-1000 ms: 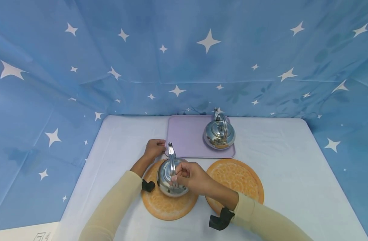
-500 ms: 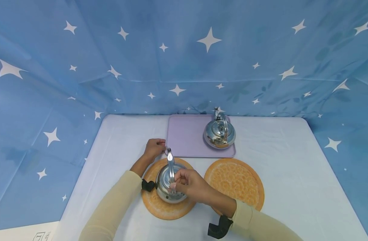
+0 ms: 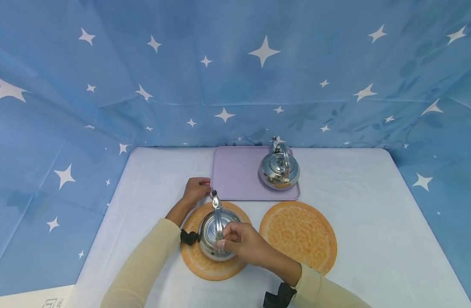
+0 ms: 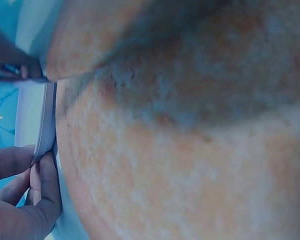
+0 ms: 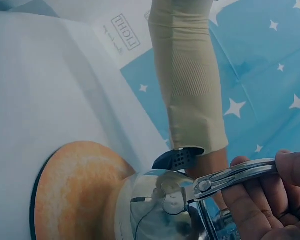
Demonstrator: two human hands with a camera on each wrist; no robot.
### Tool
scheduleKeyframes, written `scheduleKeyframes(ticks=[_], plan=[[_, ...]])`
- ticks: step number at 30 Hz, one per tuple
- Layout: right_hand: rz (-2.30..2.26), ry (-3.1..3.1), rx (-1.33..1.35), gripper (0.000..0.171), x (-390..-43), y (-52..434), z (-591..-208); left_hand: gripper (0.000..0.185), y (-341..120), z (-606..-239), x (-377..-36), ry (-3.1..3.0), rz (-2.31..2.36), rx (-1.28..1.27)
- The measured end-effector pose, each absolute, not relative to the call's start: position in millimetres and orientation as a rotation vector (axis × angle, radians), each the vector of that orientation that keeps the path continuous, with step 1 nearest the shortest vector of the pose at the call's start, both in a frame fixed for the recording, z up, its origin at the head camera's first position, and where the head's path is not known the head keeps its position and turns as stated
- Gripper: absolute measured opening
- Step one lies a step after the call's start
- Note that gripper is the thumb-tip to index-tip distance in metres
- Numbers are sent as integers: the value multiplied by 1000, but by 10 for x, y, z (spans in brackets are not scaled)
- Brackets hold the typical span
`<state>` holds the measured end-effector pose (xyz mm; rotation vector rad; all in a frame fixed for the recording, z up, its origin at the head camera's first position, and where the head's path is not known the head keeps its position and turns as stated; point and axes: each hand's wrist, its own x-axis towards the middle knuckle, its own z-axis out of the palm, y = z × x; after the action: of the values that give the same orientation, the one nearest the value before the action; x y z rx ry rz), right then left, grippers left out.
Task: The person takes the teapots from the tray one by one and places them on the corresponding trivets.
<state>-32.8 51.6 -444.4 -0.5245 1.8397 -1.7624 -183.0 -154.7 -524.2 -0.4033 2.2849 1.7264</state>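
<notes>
A shiny steel kettle (image 3: 214,235) sits on the left orange round mat (image 3: 198,263). My right hand (image 3: 239,241) grips its arched handle (image 5: 235,177) from the right. My left hand (image 3: 197,188) holds the near left corner of the lilac tray (image 3: 235,175), fingers curled on its edge (image 4: 42,145). A second steel kettle (image 3: 279,169) stands on the tray's right side. In the right wrist view the held kettle (image 5: 160,207) rests over the left orange mat (image 5: 75,185).
A second orange round mat (image 3: 299,235) lies bare to the right of the first. A white cloth covers the table (image 3: 374,214). Blue star-printed fabric (image 3: 235,68) walls in the back and both sides.
The kettle in my right hand has moved slightly toward me and left, settling lower over the left mat. My left hand has stayed at the tray corner.
</notes>
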Motion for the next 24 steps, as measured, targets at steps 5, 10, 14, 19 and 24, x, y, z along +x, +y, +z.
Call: scheduleKeyframes(ticks=[5, 10, 14, 19, 24], plan=[[-1764, 1861, -553, 8, -317, 514, -4453, 37, -1539, -5255, -1832, 2276, 1710, -404], [-1769, 1876, -555, 12, -312, 518, -4441, 38, -1534, -5253, -1834, 2277, 1714, -390], [-1736, 1901, -542, 20, -335, 547, -4449, 38, -1537, -5259, -1835, 2285, 1713, -381], [-1761, 1899, -494, 34, -411, 654, -4430, 38, -1552, -5272, -1834, 2295, 1713, -380], [-1794, 2021, -469, 35, -518, 803, -4380, 38, -1561, -5262, -1822, 2290, 1702, -381]])
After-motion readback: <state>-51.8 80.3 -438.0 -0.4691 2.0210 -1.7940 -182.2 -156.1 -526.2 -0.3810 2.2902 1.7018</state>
